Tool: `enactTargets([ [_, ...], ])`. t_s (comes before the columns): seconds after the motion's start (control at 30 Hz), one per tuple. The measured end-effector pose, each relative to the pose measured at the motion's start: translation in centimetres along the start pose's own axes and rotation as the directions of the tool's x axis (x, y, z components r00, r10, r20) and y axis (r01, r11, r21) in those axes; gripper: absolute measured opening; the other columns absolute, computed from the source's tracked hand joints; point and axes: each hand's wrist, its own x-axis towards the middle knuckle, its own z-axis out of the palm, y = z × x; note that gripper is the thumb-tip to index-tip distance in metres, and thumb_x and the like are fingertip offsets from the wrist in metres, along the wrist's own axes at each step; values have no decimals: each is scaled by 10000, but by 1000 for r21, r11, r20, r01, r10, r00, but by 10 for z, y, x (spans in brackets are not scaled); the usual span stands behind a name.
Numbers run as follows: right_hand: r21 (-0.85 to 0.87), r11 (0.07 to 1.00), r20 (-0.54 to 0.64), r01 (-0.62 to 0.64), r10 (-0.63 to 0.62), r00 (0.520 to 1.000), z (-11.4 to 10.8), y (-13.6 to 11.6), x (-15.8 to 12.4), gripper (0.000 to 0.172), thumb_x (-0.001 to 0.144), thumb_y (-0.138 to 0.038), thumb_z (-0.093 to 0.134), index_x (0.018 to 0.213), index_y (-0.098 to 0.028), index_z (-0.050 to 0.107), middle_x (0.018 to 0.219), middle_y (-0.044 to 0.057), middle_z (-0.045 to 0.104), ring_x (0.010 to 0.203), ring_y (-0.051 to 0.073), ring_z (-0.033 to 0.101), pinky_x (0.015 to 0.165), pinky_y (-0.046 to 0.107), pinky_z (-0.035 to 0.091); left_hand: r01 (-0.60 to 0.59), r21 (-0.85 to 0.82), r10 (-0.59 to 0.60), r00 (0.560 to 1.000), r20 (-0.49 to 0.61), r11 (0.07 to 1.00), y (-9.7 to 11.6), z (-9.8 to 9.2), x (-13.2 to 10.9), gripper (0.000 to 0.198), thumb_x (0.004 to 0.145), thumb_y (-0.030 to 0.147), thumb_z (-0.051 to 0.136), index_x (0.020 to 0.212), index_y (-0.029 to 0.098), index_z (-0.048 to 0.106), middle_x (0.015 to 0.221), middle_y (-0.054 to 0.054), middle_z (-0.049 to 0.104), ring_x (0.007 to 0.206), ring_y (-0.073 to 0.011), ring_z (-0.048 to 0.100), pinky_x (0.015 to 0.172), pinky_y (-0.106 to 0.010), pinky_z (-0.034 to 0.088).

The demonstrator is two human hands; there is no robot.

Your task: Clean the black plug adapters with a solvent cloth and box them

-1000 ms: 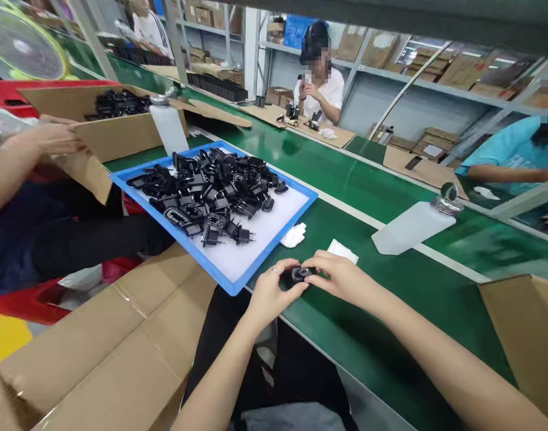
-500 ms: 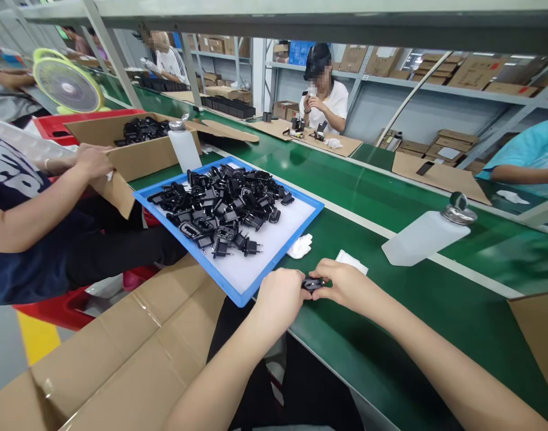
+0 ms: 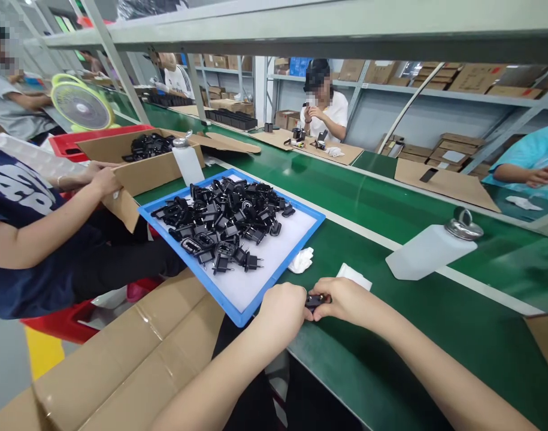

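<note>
A small black plug part is pinched between my two hands just above the green belt. My left hand is closed on its left end, and my right hand is closed on its right end. Just left of my hands stands a blue tray with a white floor, heaped with several black plug parts. A folded white cloth lies behind my right hand, and a crumpled white cloth lies by the tray's edge.
A white squeeze bottle lies tilted on the belt at right. A second bottle stands by an open carton of black parts. A large cardboard flap is at lower left. Other people work at left, far side and right.
My view has tilted up and shifted, so everything sits lower in the picture. My hands stay together on the black part, turning it slightly between the fingers.
</note>
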Motion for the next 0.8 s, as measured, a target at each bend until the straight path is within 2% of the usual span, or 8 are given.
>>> enactTargets([
  [0.1,37,999,21,15,-15,1000,-1,5,0,224,600,-302,640,773,-178,570,700,-8,580,648,145,527,519,216,381,-96,-122,85,992,-96,988,-11,12,-5,291,712,388,443,866,186,584,741,-75,622,716,-240,569,593,-312,415],
  [0.23,-114,990,25,85,-83,996,-9,-3,-11,360,616,-406,593,867,-155,532,794,38,575,696,179,531,510,238,380,-291,-330,228,949,-217,898,-24,42,-2,363,669,417,486,990,249,518,829,-24,598,763,-181,555,668,-272,421],
  [0.37,-242,959,30,145,-142,989,-9,-19,-29,447,648,-403,556,1027,-189,453,905,48,541,751,179,535,500,233,386,-328,-269,258,929,-265,906,-21,73,10,378,635,376,522,955,176,542,893,-73,568,843,-199,527,737,-305,418],
  [0.5,-432,902,110,-7,61,992,-8,-22,-52,282,704,-352,517,942,-200,518,830,37,550,661,168,548,421,225,355,-524,-33,488,813,-316,851,-23,88,27,370,623,386,522,941,200,550,1085,-79,495,1047,-260,401,832,-397,371],
  [0.57,-485,865,128,-131,218,968,-15,-18,-74,262,675,-313,559,907,-192,540,804,38,563,646,172,551,416,223,358,-554,36,519,754,-401,832,-30,90,35,412,638,409,498,995,205,519,1182,-77,416,1093,-262,355,857,-412,355],
  [0.67,-546,715,16,-438,531,847,-42,-6,-125,176,642,-206,566,816,-184,578,756,54,578,606,185,555,420,230,366,-564,59,529,726,-440,823,-41,92,41,381,683,436,431,982,217,520,1190,-51,412,1091,-232,369,854,-382,381],
  [0.73,-527,522,-178,-671,704,688,-66,12,-167,137,644,-155,527,762,-179,591,725,72,580,622,201,557,458,248,379,-561,83,539,729,-421,824,-44,93,40,372,689,452,416,975,239,522,1177,-25,431,1097,-220,368,854,-371,388],
  [0.8,-417,318,-299,-852,837,458,-90,40,-206,134,656,-158,507,756,-183,593,712,77,583,668,221,554,499,270,390,-533,120,531,742,-409,837,-42,94,37,394,684,477,409,976,237,524,1172,-19,439,1108,-223,354,857,-376,388],
])
